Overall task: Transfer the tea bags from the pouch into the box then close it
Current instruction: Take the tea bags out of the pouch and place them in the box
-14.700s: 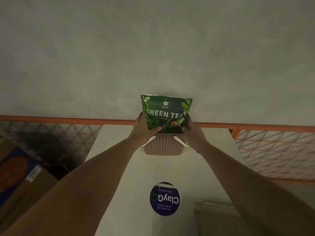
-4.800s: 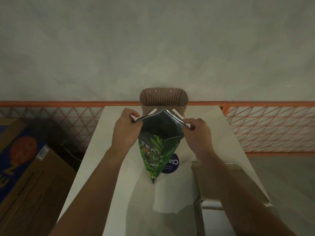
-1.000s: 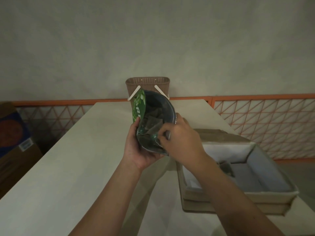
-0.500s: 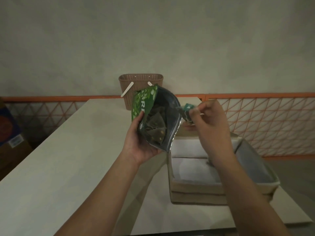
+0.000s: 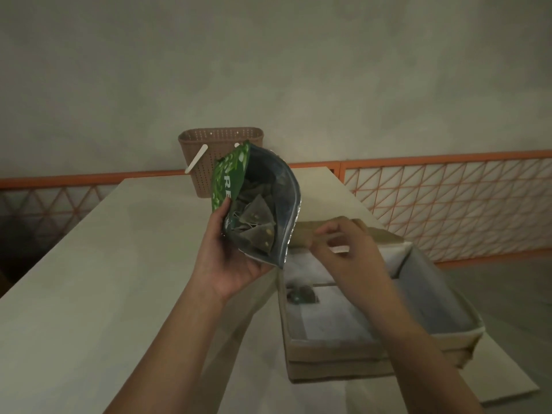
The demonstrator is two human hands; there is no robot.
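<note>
The left hand (image 5: 230, 258) grips the pouch (image 5: 265, 201) from below, thumb curled on its green printed front and fingers under its silvery back; the pouch is tilted with its open mouth toward the camera, held above the table (image 5: 119, 264) just left of the box (image 5: 352, 351); inside the pouch lie several pyramid tea bags (image 5: 257, 225), heaped together with their strings showing; the right hand (image 5: 346, 255) hovers over the far part of the box, just right of the pouch and apart from it, fingers loosely curled with thumb and forefinger close together; whether anything is pinched between them cannot be told; the box stands open on the table, pale lining inside, its lid (image 5: 340, 231) raised at the far edge behind the right hand; one dark tea bag (image 5: 301, 294) lies on the lining in the box's near left part, below the pouch's lower corner; a brown perforated basket (image 5: 203, 165) with a white handle stands at the table's far edge, behind the pouch; an orange lattice railing (image 5: 448, 204) runs beyond the box along a grey wall (image 5: 268, 70)
</note>
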